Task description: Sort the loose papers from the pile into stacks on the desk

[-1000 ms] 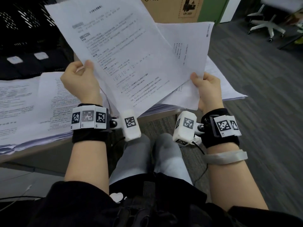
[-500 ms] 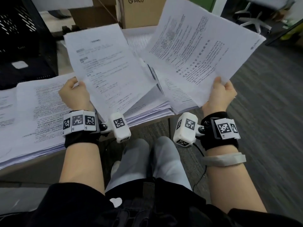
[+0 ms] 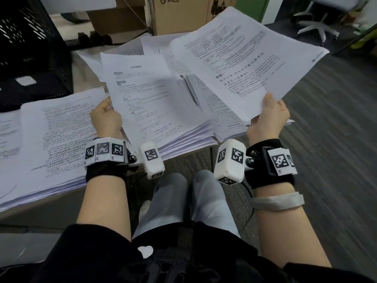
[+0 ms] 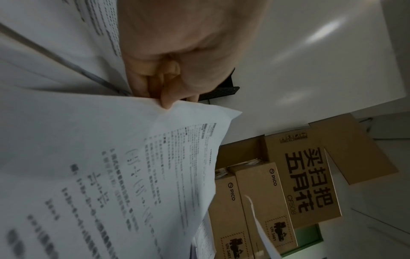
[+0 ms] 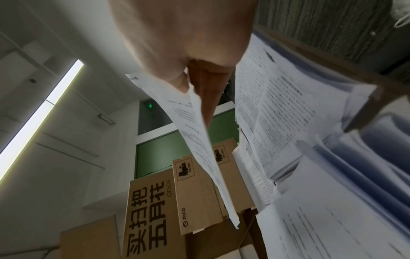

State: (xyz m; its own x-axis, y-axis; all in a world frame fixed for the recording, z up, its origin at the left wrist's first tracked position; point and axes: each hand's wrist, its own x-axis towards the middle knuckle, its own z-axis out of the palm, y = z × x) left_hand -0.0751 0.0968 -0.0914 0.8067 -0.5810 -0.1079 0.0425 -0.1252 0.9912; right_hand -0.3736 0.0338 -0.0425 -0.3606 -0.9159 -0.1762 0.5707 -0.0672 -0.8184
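My left hand [image 3: 106, 117] pinches the left edge of a printed sheet [image 3: 151, 99], held low over the middle pile of papers [image 3: 189, 137]; in the left wrist view the thumb [image 4: 166, 101] presses that sheet [image 4: 111, 166]. My right hand [image 3: 269, 115] grips the near corner of a second printed sheet [image 3: 244, 64], raised above the desk's right end; it shows edge-on as a thin sheet [image 5: 199, 140] in the right wrist view. A tall stack of papers [image 3: 55, 139] lies on the desk to the left.
Brown cardboard boxes [image 3: 179, 13] stand behind the desk. A black perforated rack [image 3: 26, 41] is at the back left. More loose sheets [image 3: 122, 50] spread across the far desk. Grey floor and an office chair base [image 3: 318, 27] lie to the right.
The two sheets, overlapping a second ago, have been pulled apart. The left one has come down toward the middle pile; the right one has swung out to the right.
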